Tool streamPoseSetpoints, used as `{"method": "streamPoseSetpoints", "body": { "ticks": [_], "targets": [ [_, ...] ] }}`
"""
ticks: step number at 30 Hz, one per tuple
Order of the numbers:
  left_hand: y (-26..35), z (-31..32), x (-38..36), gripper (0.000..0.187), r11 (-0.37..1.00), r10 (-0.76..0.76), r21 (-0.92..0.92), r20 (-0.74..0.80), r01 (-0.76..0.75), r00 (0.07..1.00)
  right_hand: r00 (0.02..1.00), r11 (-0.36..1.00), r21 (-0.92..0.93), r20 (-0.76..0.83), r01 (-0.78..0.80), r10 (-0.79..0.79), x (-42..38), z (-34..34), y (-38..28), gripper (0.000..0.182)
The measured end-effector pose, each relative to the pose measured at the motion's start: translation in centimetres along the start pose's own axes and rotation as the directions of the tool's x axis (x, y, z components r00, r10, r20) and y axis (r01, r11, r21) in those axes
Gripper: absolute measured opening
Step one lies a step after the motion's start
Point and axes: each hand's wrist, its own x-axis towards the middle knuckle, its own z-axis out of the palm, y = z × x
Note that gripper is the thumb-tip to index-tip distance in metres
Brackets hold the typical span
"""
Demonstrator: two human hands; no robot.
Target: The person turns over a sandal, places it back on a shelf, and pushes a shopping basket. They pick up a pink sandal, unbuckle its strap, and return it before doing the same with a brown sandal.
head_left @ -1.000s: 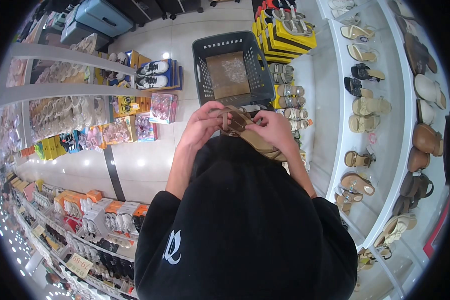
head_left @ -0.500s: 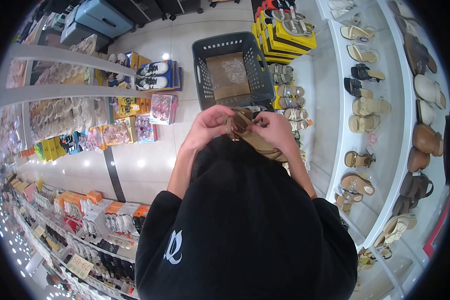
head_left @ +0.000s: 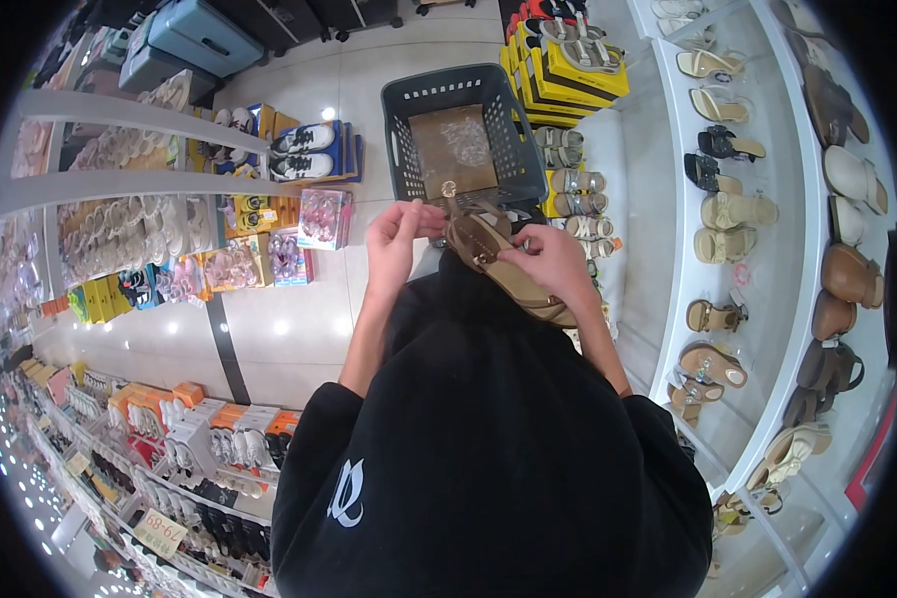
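Note:
A tan brown sandal (head_left: 513,274) is held in front of my chest, sole side toward me. My right hand (head_left: 548,261) grips it around the middle. My left hand (head_left: 397,239) pinches the sandal's strap (head_left: 451,203) near its round metal buckle and holds it out to the upper left. Just beyond my hands a dark grey plastic basket (head_left: 401,140) stands on the floor with a piece of brown cardboard and clear plastic in it.
White curved shelves (head_left: 668,219) on the right carry many sandals. Yellow shoe boxes (head_left: 568,60) are stacked past the basket. On the left are racks of slippers (head_left: 120,229) and boxed shoes. Pale tiled floor (head_left: 299,329) lies between them.
My left hand has moved up and away from the sandal's toe, pulling the strap with its buckle out. My right hand keeps its grip on the sandal, which tilted slightly.

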Motion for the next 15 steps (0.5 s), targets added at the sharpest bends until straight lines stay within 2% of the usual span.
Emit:
{"method": "streamPoseSetpoints", "body": {
  "ticks": [4,7,9,11,13,14,15],
  "targets": [
    [0.4,-0.5,0.1,0.022,0.999,-0.011,-0.052,-0.016,0.011,1.0,1.0,1.0,-0.004,-0.011,-0.015,0.015,-0.2,0.0,0.5,0.037],
    [0.2,-0.3,0.0,0.018,0.999,0.028,0.035,-0.014,-0.028,1.0,1.0,1.0,-0.015,0.0,-0.007,0.007,-0.3,0.0,0.7,0.036],
    [-0.2,0.1,-0.1,0.016,0.998,0.003,0.064,0.028,-0.005,1.0,1.0,0.999,-0.042,-0.024,-0.004,0.003,-0.6,0.2,0.6,0.035],
    [-0.6,0.5,-0.3,0.024,0.987,-0.058,0.154,0.073,0.046,0.996,1.0,0.997,-0.069,-0.025,-0.02,0.018,-0.7,0.2,0.4,0.035],
    [-0.8,1.1,-0.5,0.026,0.965,-0.057,0.263,0.131,0.021,0.99,0.998,0.994,-0.095,-0.007,-0.055,0.054,-0.8,0.1,0.0,0.035],
    [-0.9,1.5,-0.7,0.028,0.949,-0.058,0.314,0.167,0.003,0.984,0.999,0.994,-0.111,-0.033,0.015,-0.019,-0.7,0.6,0.3,0.037],
    [-1.2,2.0,-0.8,0.029,0.955,0.007,0.292,0.174,-0.058,0.985,0.994,0.988,-0.134,-0.068,0.074,-0.083,-0.6,1.3,1.0,0.04]
  ]
}}
